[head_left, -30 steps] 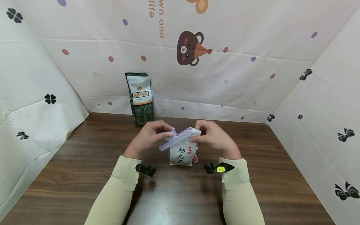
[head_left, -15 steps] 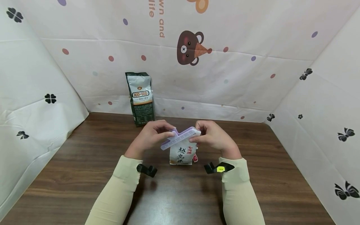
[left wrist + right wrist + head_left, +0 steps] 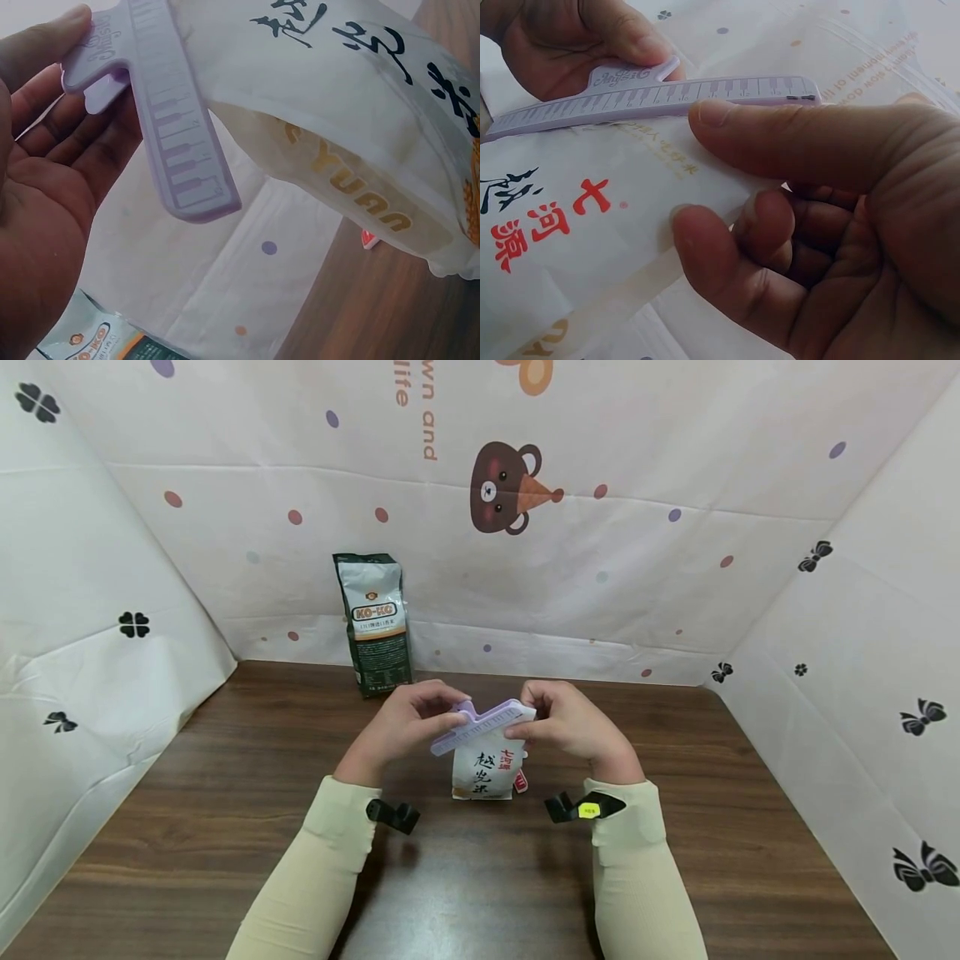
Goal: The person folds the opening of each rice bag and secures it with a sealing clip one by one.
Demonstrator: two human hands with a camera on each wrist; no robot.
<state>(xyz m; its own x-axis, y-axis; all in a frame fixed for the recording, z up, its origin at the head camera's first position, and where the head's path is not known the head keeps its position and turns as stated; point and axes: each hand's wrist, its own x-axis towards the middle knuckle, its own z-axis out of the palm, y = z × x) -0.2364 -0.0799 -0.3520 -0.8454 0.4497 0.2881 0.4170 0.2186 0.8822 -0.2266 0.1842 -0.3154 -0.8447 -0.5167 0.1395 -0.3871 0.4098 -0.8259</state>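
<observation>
A long lilac bag clip with a piano-key print lies slantwise across the top of a small white rice bag. My left hand pinches the clip's handle between thumb and fingers, as the left wrist view of the clip also shows. At the bag's upper right corner, my right hand grips the bag, its thumb lying close against the clip's lower edge in the right wrist view. Black and red characters mark the bag's front. The bag's lower end is near the table.
A dark green and silver KO-KO bag stands at the back left, against the printed cloth backdrop. Behind the white bag, a small red and white thing peeks out on the brown wooden table.
The left hand and the clip's left end have shifted slightly right and up, so the clip slants a little less. The right hand keeps its hold on the bag corner.
</observation>
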